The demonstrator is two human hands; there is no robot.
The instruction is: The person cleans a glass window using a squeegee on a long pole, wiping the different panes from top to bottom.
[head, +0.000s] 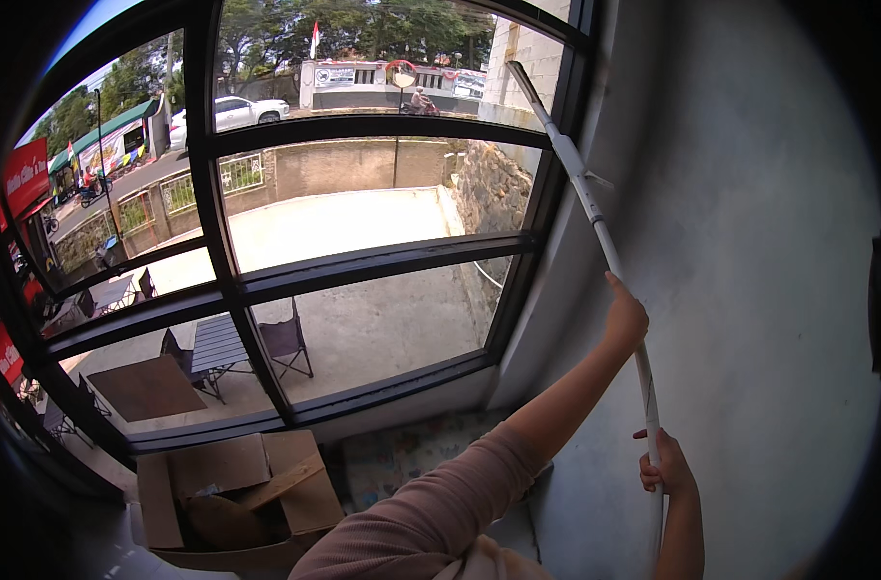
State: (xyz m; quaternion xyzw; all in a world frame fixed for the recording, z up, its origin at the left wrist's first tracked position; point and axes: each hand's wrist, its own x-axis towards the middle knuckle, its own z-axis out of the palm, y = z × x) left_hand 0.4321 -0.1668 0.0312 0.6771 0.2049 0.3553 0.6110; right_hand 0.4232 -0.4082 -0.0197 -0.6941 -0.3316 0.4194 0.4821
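Observation:
A long white pole of a window squeegee (pixel 608 246) slants up from the lower right towards the window. Its dark-edged head (pixel 525 85) is at the upper right pane, near the black frame. My left hand (pixel 626 319) is closed round the upper part of the pole, the thumb pointing up along it. Lower down, my right hand (pixel 668 462) has its fingers wrapped round the same pole. A small spray part sticks out from the pole below the head. Whether the blade touches the glass I cannot tell.
Black window frames (pixel 382 268) divide the panes ahead. An open cardboard box (pixel 311 493) with things inside stands below the window at the lower left. A grey wall (pixel 759 290) rises close on the right. Outside are folding chairs (pixel 286 337), a slatted table (pixel 221 342) and a white car (pixel 237 112).

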